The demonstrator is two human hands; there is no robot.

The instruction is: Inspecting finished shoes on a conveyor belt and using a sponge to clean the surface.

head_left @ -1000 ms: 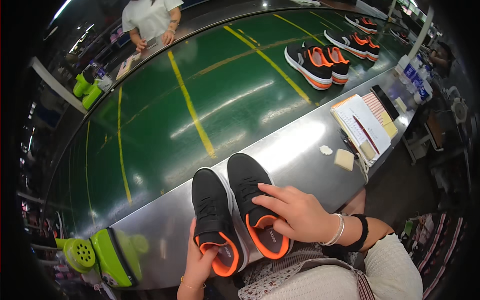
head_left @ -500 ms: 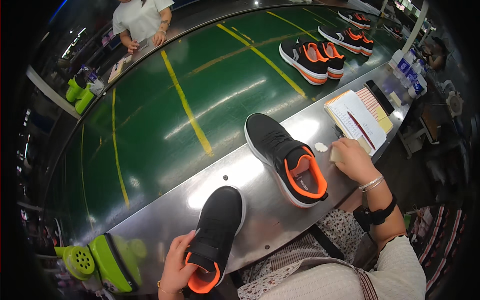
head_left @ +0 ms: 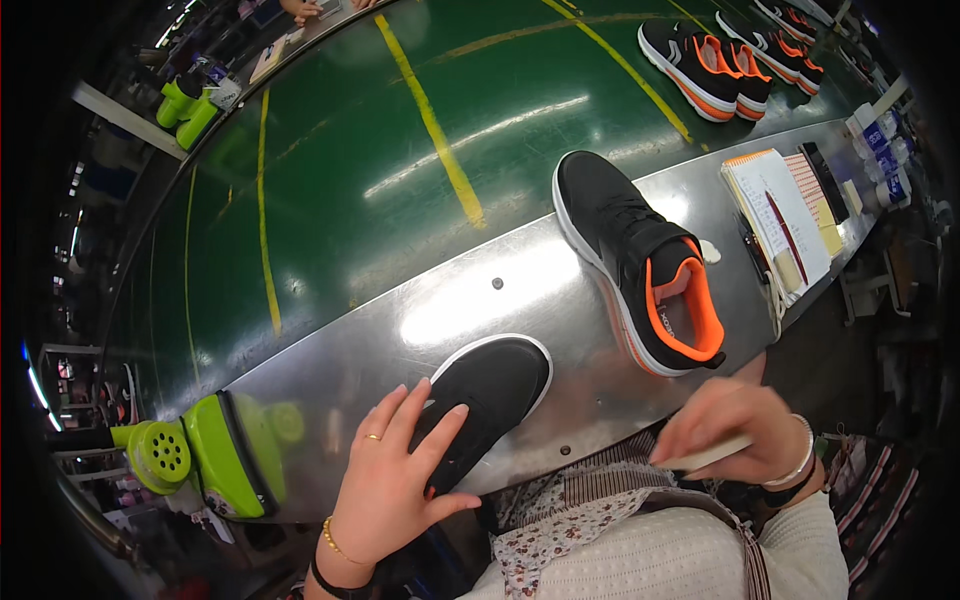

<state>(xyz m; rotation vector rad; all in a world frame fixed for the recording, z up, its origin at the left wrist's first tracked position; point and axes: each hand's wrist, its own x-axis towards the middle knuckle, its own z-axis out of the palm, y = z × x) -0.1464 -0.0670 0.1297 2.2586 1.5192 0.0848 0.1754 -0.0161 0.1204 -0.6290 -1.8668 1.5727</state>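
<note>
A black sneaker [head_left: 510,375] with a white sole edge lies tilted at the near edge of a metal bench. My left hand [head_left: 395,485] rests over its upper, fingers spread and thumb stretched out, hiding its opening. To the right, a second black sneaker [head_left: 615,220] with an orange lining stands upright, its toe pointing away and over the green surface. Near my body, below that sneaker's heel, my right hand [head_left: 750,425] is closed around a flat, pale block [head_left: 708,455]. The fingers of that hand are slightly blurred.
A bright green device [head_left: 222,455] stands at the bench's left end. A notebook [head_left: 770,205] with a red pen, a white scrap [head_left: 709,251] and plastic bottles [head_left: 885,140] are on the right. Black-and-orange sneakers [head_left: 690,65] stand on the green belt [head_left: 330,250]; a person's hands [head_left: 303,10] show beyond.
My right hand has brought the pale block from beside the notebook toward my body. The left hand has shifted from the near shoe's heel onto its upper, and that shoe has turned. The view has shifted.
</note>
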